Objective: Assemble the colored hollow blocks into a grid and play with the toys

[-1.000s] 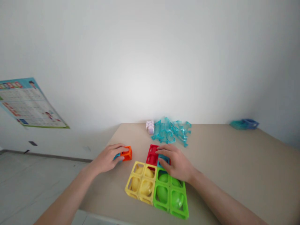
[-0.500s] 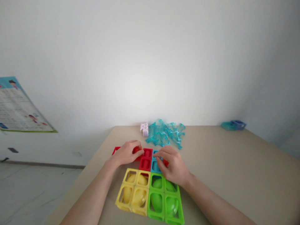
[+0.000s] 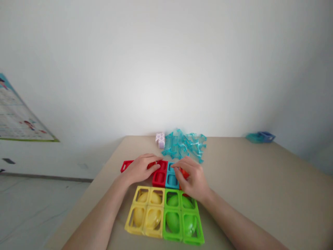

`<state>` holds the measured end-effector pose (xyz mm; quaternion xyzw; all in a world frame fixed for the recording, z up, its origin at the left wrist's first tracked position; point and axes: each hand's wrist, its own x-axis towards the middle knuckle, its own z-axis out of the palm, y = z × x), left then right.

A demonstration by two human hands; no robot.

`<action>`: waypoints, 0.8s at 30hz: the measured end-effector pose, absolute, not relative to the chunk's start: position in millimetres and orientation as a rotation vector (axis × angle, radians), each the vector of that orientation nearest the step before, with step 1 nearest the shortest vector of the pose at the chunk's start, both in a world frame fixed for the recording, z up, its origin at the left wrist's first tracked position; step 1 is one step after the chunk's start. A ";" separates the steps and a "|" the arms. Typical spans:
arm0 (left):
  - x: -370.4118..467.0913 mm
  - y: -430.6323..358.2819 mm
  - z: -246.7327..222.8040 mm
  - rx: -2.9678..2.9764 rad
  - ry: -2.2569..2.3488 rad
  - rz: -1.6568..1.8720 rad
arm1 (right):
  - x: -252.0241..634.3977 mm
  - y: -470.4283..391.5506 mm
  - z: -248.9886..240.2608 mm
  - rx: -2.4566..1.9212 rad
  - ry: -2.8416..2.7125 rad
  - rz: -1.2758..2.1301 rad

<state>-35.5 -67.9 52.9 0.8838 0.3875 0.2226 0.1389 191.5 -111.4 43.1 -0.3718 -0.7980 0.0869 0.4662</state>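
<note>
Has red plastic frame [image 3: 159, 178] against blue one [image 3: 172, 180] — leaves teal plastic pieces [image 3: 183, 147] apart; cannot tell grip of left hand [image 3: 142, 168], right hand [image 3: 191, 173].

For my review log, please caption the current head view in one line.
Left hand at red blocks, right hand at blue blocks, with yellow blocks and green blocks nearer the camera.

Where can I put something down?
The widest bare patch of beige tabletop is right of the right hand, before the blue boxy piece. A smaller one lies behind the left hand, left of the patterned lilac block. Crowded: red plastic frames and cyan frames between the hands, yellow frames and green frames nearer the camera, translucent teal plastic pieces behind.
</note>
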 end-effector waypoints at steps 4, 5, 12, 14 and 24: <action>-40.7 -73.2 51.6 2.578 1.111 0.662 | 192.5 -110.6 42.6 -0.958 -1.978 0.231; -41.0 -74.8 51.5 2.588 1.091 0.689 | 193.0 -111.3 43.6 -0.961 -1.984 0.227; -31.7 -83.1 55.9 2.676 0.736 0.616 | 183.1 -147.3 67.2 -0.600 -2.445 0.343; -28.1 -84.5 59.7 2.718 0.714 0.482 | 175.6 -159.9 68.2 -0.475 -2.597 0.392; -20.4 -85.4 68.9 2.702 0.764 0.359 | 162.2 -173.7 52.7 -0.375 -2.743 0.346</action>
